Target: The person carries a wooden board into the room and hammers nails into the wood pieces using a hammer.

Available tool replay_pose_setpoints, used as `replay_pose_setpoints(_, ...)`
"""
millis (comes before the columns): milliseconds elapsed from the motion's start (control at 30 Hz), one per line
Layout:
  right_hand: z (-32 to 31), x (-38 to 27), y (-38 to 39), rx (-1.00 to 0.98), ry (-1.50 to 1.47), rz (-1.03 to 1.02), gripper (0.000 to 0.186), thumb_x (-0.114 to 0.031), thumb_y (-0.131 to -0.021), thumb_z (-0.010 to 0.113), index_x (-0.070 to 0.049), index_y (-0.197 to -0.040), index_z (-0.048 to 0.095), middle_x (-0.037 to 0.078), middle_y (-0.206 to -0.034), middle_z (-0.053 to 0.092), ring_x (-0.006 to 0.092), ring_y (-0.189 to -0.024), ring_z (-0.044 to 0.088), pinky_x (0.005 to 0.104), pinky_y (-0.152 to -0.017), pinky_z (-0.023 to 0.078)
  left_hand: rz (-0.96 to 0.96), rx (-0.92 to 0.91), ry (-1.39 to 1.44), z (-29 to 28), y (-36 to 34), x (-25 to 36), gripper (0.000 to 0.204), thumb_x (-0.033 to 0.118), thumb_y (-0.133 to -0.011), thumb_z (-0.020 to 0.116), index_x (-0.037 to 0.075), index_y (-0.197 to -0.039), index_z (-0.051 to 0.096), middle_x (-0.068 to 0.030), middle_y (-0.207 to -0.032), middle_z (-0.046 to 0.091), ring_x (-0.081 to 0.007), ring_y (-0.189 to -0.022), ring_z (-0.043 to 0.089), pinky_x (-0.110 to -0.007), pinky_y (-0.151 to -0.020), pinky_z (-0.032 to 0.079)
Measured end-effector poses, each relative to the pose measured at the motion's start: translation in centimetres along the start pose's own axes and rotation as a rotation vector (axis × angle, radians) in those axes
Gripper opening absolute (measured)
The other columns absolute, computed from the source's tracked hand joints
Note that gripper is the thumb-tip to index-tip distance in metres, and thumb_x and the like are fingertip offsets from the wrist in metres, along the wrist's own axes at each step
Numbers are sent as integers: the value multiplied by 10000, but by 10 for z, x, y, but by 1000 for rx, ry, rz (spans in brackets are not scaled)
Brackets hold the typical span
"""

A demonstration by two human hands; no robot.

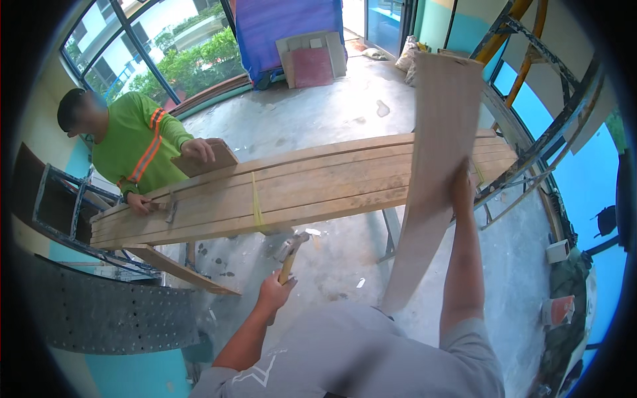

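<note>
My left hand is closed round the wooden handle of a hammer, its metal head raised in front of the near edge of the planks. With my right hand I grip the right edge of a long, wide wooden board, which stands steeply and crosses in front of the planks. Several long planks lie side by side as a raised bench, with a yellow strap across them. My right fingers are partly hidden by the board.
Across the planks at left, a person in a green shirt holds a short board; another hammer is by their other hand. Scaffold frames stand right and left. A plank slants below the bench. A bucket sits at right.
</note>
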State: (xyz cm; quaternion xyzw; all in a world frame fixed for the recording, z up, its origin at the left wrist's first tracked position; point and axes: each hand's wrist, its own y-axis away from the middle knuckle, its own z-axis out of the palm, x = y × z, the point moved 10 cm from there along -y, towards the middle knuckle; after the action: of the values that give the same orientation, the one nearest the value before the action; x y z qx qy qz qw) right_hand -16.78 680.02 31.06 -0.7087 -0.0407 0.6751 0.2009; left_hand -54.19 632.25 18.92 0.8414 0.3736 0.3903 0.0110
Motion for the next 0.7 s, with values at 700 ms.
replay_pose_setpoints(700,168,97,5,-873,954,363,901,-677,-999,304,136,-1297,555,358,-1360,534,450,-1366,455,430,-1145,333,454,68,-1,-40,-208,267,430,378,-1011,515,17,-1233,590,-262,-975,685,-447,-956,656,-520,-819,505)
